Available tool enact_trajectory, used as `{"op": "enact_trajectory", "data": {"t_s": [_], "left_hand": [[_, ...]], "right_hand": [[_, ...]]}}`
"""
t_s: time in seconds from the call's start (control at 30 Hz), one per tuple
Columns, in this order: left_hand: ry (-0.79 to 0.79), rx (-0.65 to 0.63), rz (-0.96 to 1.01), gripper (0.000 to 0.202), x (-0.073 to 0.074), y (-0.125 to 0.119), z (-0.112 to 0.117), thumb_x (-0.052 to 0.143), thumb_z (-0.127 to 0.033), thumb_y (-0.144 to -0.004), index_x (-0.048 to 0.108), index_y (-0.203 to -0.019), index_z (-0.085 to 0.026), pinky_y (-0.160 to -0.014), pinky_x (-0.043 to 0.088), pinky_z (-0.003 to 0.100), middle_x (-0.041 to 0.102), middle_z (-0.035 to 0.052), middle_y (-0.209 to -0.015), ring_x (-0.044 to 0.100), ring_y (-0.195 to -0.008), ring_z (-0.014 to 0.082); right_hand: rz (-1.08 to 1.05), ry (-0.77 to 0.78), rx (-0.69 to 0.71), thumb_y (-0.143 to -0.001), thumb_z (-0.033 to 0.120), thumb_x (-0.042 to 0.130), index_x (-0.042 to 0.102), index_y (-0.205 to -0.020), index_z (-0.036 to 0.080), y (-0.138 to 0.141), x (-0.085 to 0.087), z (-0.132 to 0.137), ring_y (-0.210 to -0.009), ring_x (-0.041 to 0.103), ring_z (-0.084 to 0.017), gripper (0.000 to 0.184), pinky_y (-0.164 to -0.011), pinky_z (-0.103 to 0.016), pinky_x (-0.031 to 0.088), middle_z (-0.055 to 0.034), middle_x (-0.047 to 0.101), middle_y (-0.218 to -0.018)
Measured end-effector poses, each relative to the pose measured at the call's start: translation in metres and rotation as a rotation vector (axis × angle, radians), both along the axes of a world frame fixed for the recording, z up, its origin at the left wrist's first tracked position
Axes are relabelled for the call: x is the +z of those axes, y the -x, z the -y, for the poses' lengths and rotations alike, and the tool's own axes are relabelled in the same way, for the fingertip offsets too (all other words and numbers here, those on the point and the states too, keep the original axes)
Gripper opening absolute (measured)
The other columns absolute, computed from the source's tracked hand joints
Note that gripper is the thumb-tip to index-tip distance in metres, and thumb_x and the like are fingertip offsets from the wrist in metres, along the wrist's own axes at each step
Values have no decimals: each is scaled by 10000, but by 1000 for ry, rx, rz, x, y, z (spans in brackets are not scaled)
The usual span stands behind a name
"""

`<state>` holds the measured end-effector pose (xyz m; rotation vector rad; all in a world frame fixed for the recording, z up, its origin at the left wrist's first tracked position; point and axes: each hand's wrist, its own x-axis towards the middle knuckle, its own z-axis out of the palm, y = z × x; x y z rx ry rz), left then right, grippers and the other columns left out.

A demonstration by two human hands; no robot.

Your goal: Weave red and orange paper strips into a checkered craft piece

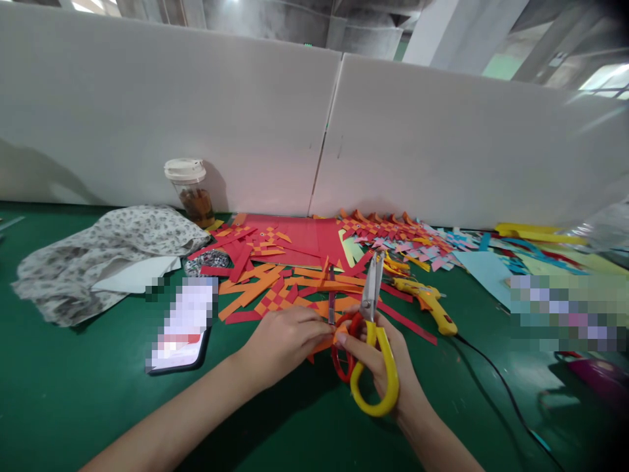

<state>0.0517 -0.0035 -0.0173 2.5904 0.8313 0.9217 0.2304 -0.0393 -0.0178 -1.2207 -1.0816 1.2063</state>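
Note:
My right hand (388, 354) is closed around scissors with yellow handles (389, 387), their metal blades pointing up and away. Beside them in the same hand is a red looped handle (344, 367); a narrow dark blade stands near it, and I cannot tell whether they join. Thumb and fingers of that hand also pinch a small folded orange paper piece (340, 335). From the other side, my left hand (282, 341) closes its fingertips on this piece. Just beyond both hands lie loose orange paper strips (255, 288) and a red-and-orange woven paper piece (278, 298).
A yellow glue gun (427, 301) with a black cord lies at right. To the left are a phone (184, 324), patterned cloth (113, 249) and a lidded cup (191, 190). Red sheets (304, 236) and coloured paper pieces lie before a white partition (196, 98).

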Motion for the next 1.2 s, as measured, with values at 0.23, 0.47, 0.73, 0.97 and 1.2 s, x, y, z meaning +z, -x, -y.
{"op": "enact_trajectory", "data": {"t_s": [0.23,0.47,0.73,0.97,1.2], "left_hand": [[72,29,4,178,2,-1,-1,483,-197,-864,658,-897,-201,-606,482,223,670,23,-798,618,-725,142],[8,62,-89,223,4,-3,2,445,-243,-883,658,-845,-188,-551,464,227,649,25,-736,607,-679,146],[-123,102,-230,235,7,-2,5,385,-195,-898,617,-865,-180,-501,420,238,607,16,-724,574,-642,149],[-220,32,-335,137,10,-1,6,454,-134,-860,579,-915,-154,-491,446,251,622,23,-777,591,-664,168],[-355,69,-436,157,12,-8,18,447,-81,-840,562,-945,-103,-489,482,297,618,70,-811,598,-701,216]], "right_hand": [[165,-16,-13,-600,306,725,546,-853,190,4,7,0,-593,557,-128,331,-569,-259,493,12,564,-703],[288,-21,4,-598,291,703,546,-886,187,5,7,2,-555,509,-111,343,-504,-227,453,5,560,-729],[210,7,31,-632,282,692,537,-937,190,3,4,1,-605,521,-118,354,-563,-240,451,6,562,-753],[171,57,45,-597,218,711,553,-969,183,2,6,2,-620,535,-127,406,-580,-244,458,2,588,-749],[205,51,9,-526,232,742,588,-910,167,6,11,0,-488,435,-86,419,-497,-215,415,55,501,-587]]}}
